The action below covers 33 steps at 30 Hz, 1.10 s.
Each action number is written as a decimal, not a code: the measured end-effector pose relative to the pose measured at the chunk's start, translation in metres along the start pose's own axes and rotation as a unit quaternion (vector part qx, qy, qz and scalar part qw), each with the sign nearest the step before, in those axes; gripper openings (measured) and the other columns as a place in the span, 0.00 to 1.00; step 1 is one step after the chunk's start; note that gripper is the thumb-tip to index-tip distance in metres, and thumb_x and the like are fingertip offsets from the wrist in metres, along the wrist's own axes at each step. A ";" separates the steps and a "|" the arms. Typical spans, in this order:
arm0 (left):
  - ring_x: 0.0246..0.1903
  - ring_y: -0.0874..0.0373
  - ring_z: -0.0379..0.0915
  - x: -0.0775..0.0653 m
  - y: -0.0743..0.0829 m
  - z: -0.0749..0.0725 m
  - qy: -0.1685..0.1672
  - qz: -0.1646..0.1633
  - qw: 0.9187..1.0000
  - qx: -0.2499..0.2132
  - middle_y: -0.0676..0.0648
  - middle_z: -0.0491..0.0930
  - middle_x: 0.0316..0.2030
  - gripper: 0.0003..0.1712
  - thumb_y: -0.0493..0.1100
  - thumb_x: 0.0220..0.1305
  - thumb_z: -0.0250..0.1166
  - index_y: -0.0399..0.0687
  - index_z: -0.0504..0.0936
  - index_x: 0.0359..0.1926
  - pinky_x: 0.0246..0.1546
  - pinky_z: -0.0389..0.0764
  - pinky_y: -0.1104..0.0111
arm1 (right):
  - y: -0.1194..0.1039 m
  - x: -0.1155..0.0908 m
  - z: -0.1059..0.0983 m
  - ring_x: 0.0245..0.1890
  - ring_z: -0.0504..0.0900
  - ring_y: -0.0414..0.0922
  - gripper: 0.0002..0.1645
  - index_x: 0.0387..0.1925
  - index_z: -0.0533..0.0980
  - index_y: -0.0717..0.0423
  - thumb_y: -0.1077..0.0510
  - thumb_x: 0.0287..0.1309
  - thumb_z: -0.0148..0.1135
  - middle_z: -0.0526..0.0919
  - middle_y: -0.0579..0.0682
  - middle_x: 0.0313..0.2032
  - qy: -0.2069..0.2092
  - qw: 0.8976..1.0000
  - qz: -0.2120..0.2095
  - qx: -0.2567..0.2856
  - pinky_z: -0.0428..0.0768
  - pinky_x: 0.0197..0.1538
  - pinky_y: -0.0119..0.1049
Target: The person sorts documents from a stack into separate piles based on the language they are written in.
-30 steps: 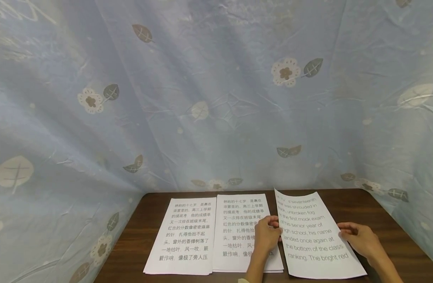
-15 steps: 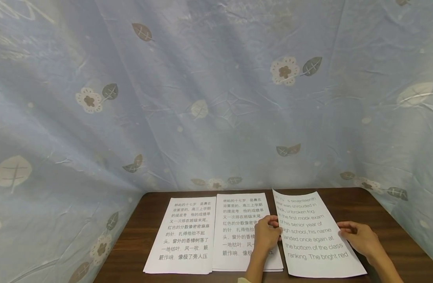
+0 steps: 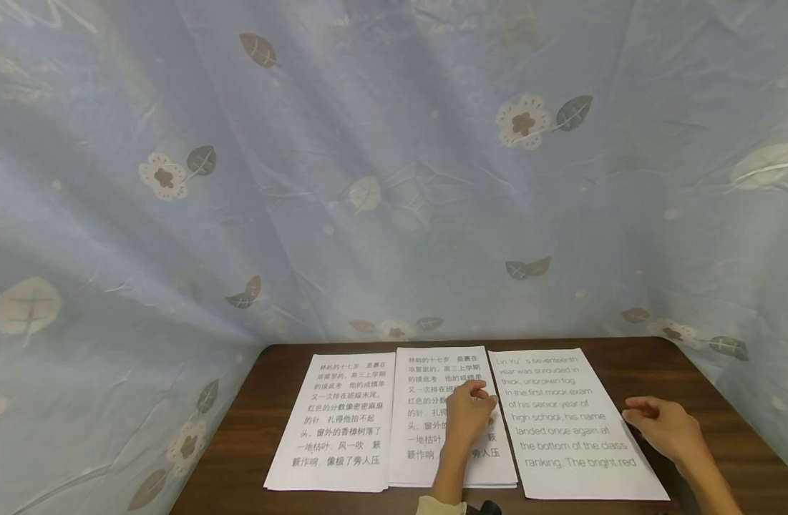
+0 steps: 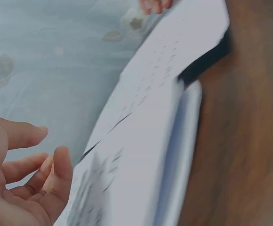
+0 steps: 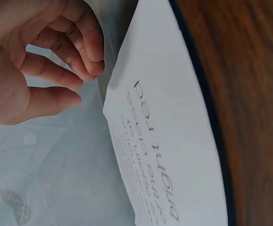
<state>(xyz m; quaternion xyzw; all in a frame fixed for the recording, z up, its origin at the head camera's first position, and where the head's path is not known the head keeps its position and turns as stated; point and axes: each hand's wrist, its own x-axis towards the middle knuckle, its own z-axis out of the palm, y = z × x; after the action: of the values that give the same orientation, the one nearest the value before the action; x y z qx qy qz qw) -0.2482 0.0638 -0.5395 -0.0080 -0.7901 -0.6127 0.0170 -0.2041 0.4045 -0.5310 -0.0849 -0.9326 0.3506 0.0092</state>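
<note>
On the right lies a white sheet of English print, flat on the brown table. My left hand hovers over the middle stack of paper, which bears Chinese print. Its fingers are loosely bent, and the left wrist view shows a gap between thumb and fingers with nothing held. Just off the English sheet's right edge is my right hand, relaxed and holding nothing. In the right wrist view its fingertips sit apart from the paper.
A second stack of Chinese-printed paper lies at the left, against the middle stack. Behind the table hangs a pale blue curtain with leaf and flower patterns. A small black object shows near my left wrist.
Both hands have let go of the English sheet, whose raised, curved top now lies flat. My left hand has moved left over the middle stack; my right hand has shifted slightly right.
</note>
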 end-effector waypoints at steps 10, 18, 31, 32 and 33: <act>0.22 0.64 0.81 0.002 -0.003 -0.019 0.005 0.002 1.000 0.001 0.53 0.83 0.35 0.22 0.39 0.63 0.76 0.37 0.87 0.57 0.23 0.81 0.77 | -0.018 0.001 0.014 0.36 0.85 0.39 0.34 0.66 0.74 0.74 0.49 0.76 0.63 0.89 0.65 0.49 -0.011 0.998 0.012 0.056 0.85 0.34 0.31; 0.22 0.61 0.82 0.004 -0.005 -0.040 -0.016 0.013 1.000 0.021 0.52 0.84 0.36 0.24 0.40 0.66 0.74 0.35 0.85 0.60 0.21 0.80 0.77 | -0.051 0.003 0.029 0.43 0.88 0.44 0.33 0.67 0.73 0.75 0.51 0.76 0.63 0.86 0.66 0.52 -0.040 0.993 -0.001 0.109 0.91 0.42 0.33; 0.25 0.59 0.82 0.010 -0.023 -0.112 -0.028 0.031 0.996 0.085 0.47 0.86 0.40 0.27 0.43 0.68 0.73 0.35 0.83 0.64 0.23 0.81 0.74 | -0.107 0.006 0.081 0.40 0.87 0.44 0.27 0.63 0.78 0.73 0.55 0.74 0.64 0.89 0.61 0.46 -0.059 0.984 -0.010 0.170 0.90 0.39 0.34; 0.25 0.58 0.83 0.010 -0.024 -0.117 -0.029 0.033 0.995 0.090 0.46 0.87 0.40 0.27 0.43 0.68 0.73 0.35 0.83 0.64 0.23 0.81 0.74 | -0.111 0.006 0.086 0.40 0.87 0.44 0.27 0.63 0.78 0.72 0.55 0.74 0.64 0.89 0.61 0.46 -0.061 0.983 -0.010 0.170 0.90 0.39 0.34; 0.26 0.57 0.83 0.011 -0.025 -0.123 -0.031 0.035 0.995 0.093 0.45 0.87 0.40 0.27 0.43 0.68 0.72 0.34 0.83 0.64 0.23 0.81 0.74 | -0.114 0.006 0.089 0.39 0.88 0.44 0.27 0.63 0.78 0.72 0.55 0.73 0.64 0.89 0.61 0.46 -0.063 0.983 -0.009 0.172 0.90 0.39 0.35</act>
<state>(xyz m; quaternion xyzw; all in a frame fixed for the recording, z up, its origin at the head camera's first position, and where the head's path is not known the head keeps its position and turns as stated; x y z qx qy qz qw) -0.2576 -0.0620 -0.5325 -0.0526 -0.8433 -0.5347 0.0147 -0.2342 0.2630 -0.5240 -0.0516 -0.8577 0.5106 -0.0318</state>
